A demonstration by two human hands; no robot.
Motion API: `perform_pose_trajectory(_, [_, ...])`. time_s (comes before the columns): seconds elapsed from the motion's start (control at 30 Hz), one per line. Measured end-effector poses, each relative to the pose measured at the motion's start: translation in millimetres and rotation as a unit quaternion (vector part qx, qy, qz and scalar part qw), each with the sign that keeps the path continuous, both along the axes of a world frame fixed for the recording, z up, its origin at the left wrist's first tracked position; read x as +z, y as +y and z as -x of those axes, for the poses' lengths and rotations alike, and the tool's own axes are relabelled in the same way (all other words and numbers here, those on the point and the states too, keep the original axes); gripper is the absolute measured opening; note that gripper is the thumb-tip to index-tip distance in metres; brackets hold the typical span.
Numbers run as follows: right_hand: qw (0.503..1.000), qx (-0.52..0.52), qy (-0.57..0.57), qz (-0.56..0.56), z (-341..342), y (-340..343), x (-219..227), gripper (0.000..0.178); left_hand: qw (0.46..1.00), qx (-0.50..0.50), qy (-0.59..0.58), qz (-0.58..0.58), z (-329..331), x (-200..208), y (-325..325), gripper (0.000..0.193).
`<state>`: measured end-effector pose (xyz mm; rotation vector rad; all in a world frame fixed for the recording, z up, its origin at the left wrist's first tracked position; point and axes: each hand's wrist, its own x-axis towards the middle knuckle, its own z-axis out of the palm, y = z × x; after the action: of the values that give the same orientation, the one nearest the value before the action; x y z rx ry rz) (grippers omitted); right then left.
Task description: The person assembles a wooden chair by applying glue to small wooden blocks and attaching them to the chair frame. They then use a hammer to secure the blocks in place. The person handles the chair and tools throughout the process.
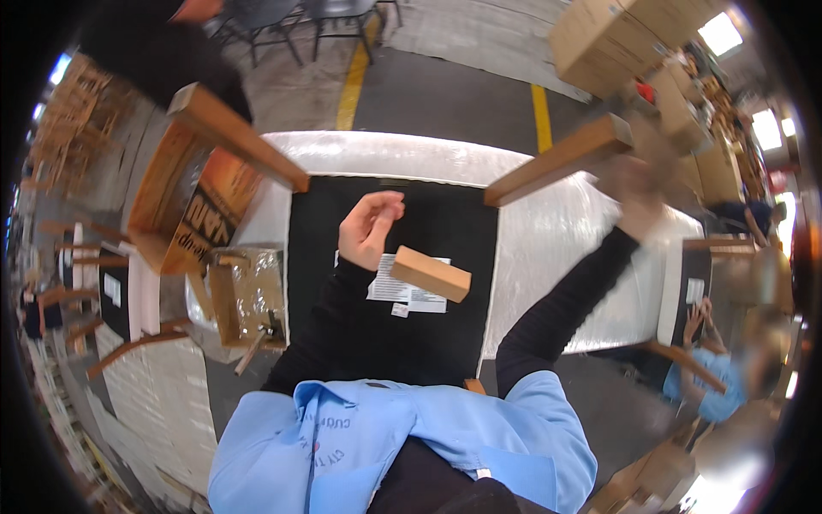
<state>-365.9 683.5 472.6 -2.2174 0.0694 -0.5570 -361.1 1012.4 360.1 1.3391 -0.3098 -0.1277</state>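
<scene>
In front of me is an upturned piece of furniture with a black fabric underside (394, 343). A wooden leg rises from its far left corner (244, 141) and another wooden leg (561, 163) from its far right corner. My left hand (368, 230) is over the black underside with its fingers curled closed; whatever they may hold is hidden. Just below it is a light wooden block (431, 274), across white printed labels (394, 289). My right hand (640, 201) is smeared by motion, out beside the far right leg's top. Its fingers cannot be made out.
White plastic-wrapped padding (565, 274) spreads under and around the piece. To the left stand an orange-and-black carton (210, 210) in a wooden frame and an open cardboard box (244, 295). Someone in dark clothes (163, 51) is at far left; stacked cartons (608, 47) stand far right.
</scene>
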Motion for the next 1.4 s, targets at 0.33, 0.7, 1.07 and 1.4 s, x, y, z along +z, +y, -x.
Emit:
perform_pose_trajectory(0.33, [0.975,0.202,-0.041,0.088,43,195,-14,0.087,0.968,-0.142,0.137,0.157,6,109,12,0.075])
perform_pose_trajectory(0.7, [0.907,-0.175,0.377,0.064,141,38,-227,0.101,0.884,0.357,-0.299,-0.037,-140,143,101,0.055])
perform_pose_trajectory(1.07, [0.869,-0.384,0.308,0.051,139,106,-279,0.074,0.882,0.396,-0.252,-0.053,-157,138,88,0.06])
perform_pose_trajectory(1.4, [0.879,-0.357,0.313,0.038,143,102,-279,0.078,0.892,0.389,-0.229,-0.012,-160,58,99,0.058])
